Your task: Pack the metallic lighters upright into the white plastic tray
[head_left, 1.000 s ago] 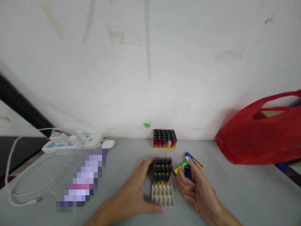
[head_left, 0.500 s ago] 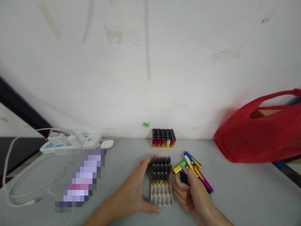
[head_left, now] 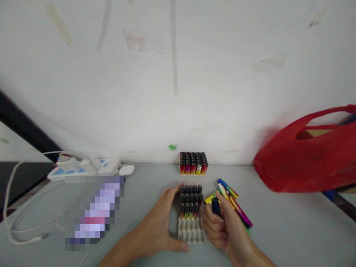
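Observation:
A pale tray (head_left: 191, 233) sits on the grey table, its far rows filled with upright lighters (head_left: 190, 200) with black caps, its near rows empty. My left hand (head_left: 158, 226) wraps round the tray's left side, thumb at the near edge. My right hand (head_left: 224, 226) is closed on a dark blue lighter (head_left: 215, 206), held upright just right of the tray. Loose coloured lighters (head_left: 232, 204) lie on the table behind that hand.
A second, full block of lighters (head_left: 193, 163) stands by the wall. A red plastic bag (head_left: 306, 159) sits at the right. At the left lie a white power strip (head_left: 83, 167) with cables and a blurred patch.
My right hand has drawn a little toward me and closer to the tray with the blue lighter. The left hand has stayed on the tray.

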`<action>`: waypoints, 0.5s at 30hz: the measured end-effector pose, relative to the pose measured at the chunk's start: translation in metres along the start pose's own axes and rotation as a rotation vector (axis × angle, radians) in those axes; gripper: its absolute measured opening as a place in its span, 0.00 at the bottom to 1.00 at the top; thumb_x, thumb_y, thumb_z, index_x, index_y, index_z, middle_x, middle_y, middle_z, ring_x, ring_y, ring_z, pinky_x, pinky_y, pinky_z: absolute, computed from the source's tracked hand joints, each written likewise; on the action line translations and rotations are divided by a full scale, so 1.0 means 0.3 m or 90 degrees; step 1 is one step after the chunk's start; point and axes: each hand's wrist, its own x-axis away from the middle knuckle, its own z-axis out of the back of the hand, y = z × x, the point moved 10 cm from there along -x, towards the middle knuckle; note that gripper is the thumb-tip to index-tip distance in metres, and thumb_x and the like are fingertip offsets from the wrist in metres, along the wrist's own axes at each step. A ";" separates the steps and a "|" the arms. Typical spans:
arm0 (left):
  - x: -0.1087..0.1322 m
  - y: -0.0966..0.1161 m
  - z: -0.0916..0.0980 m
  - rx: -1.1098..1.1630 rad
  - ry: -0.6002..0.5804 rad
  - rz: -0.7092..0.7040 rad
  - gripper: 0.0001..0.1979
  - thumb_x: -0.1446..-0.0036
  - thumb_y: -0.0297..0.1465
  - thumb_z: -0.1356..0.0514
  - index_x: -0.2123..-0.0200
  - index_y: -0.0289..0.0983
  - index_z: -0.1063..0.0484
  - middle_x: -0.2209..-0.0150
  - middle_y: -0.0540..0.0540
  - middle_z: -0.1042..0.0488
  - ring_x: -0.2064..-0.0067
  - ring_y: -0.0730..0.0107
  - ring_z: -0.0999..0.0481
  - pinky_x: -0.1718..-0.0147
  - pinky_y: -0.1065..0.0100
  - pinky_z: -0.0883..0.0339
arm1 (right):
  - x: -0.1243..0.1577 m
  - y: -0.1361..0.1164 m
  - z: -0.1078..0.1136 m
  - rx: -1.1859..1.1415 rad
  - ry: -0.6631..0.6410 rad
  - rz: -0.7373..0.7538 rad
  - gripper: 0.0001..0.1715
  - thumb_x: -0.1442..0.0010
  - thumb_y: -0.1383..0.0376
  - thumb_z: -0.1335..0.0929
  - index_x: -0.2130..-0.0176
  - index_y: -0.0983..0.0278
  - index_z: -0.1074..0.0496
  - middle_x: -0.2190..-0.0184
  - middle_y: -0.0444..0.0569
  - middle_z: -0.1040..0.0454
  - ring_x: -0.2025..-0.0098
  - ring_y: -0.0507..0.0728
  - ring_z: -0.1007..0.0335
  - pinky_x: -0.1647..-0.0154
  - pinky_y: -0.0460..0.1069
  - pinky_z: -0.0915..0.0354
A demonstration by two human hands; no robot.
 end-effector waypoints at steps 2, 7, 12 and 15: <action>-0.001 -0.001 -0.001 -0.003 -0.003 0.006 0.74 0.59 0.46 0.15 0.18 0.44 0.55 0.20 0.32 0.48 0.20 0.31 0.49 0.21 0.36 0.58 | -0.003 -0.002 0.000 -0.016 0.001 0.008 0.44 0.47 0.30 0.24 0.79 0.58 0.46 0.85 0.31 0.56 0.83 0.44 0.69 0.85 0.44 0.68; -0.004 0.002 -0.001 -0.010 -0.003 0.015 0.73 0.59 0.43 0.15 0.19 0.43 0.53 0.21 0.32 0.46 0.21 0.32 0.48 0.21 0.36 0.57 | -0.005 -0.010 0.007 -0.034 0.028 0.029 0.39 0.49 0.33 0.21 0.73 0.59 0.36 0.83 0.32 0.49 0.82 0.46 0.62 0.84 0.43 0.62; -0.003 -0.001 -0.002 -0.015 -0.004 0.021 0.74 0.60 0.43 0.14 0.19 0.42 0.53 0.21 0.31 0.46 0.21 0.32 0.47 0.21 0.37 0.56 | -0.009 -0.022 -0.007 -0.045 -0.021 0.070 0.37 0.46 0.36 0.22 0.76 0.60 0.38 0.82 0.33 0.50 0.82 0.45 0.61 0.84 0.43 0.59; -0.002 0.005 -0.003 -0.013 -0.009 0.014 0.73 0.59 0.44 0.14 0.19 0.41 0.54 0.21 0.31 0.46 0.21 0.34 0.47 0.20 0.39 0.56 | -0.013 -0.015 -0.005 -0.047 -0.031 0.061 0.39 0.45 0.36 0.23 0.78 0.59 0.43 0.83 0.31 0.54 0.82 0.45 0.68 0.85 0.43 0.65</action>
